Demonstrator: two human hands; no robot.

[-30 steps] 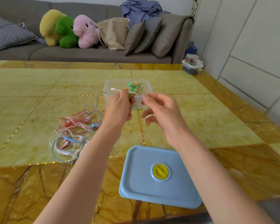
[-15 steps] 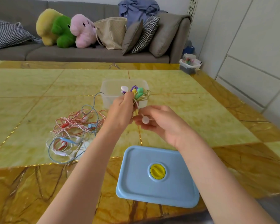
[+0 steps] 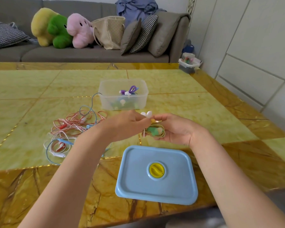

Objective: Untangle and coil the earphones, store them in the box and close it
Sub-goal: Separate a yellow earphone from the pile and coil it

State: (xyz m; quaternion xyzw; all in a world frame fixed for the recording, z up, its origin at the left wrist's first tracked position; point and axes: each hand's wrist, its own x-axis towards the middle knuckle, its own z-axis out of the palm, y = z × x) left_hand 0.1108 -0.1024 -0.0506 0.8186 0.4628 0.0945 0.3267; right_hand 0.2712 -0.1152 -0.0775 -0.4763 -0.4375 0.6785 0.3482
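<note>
A small coil of green and yellow earphones (image 3: 155, 131) lies in my right hand (image 3: 174, 129), whose fingers curl round it. My left hand (image 3: 127, 123) pinches the same earphones at their white buds (image 3: 146, 114), just left of the coil. Behind my hands stands the clear plastic box (image 3: 139, 100), open, with a coiled purple earphone (image 3: 130, 90) inside. A tangle of red, white and blue earphones (image 3: 69, 130) lies on the table to the left. The blue lid (image 3: 156, 175) with a yellow knob lies flat near the front edge.
The table (image 3: 204, 112) is yellow-green marble with a brown border. Behind it stands a grey sofa (image 3: 89, 53) with plush toys, cushions and a bag. A small container (image 3: 188, 63) sits on the floor at the right, by a white cabinet.
Both hands came down and toward me, away from the box. The green and yellow coil passed from my left hand into my right palm.
</note>
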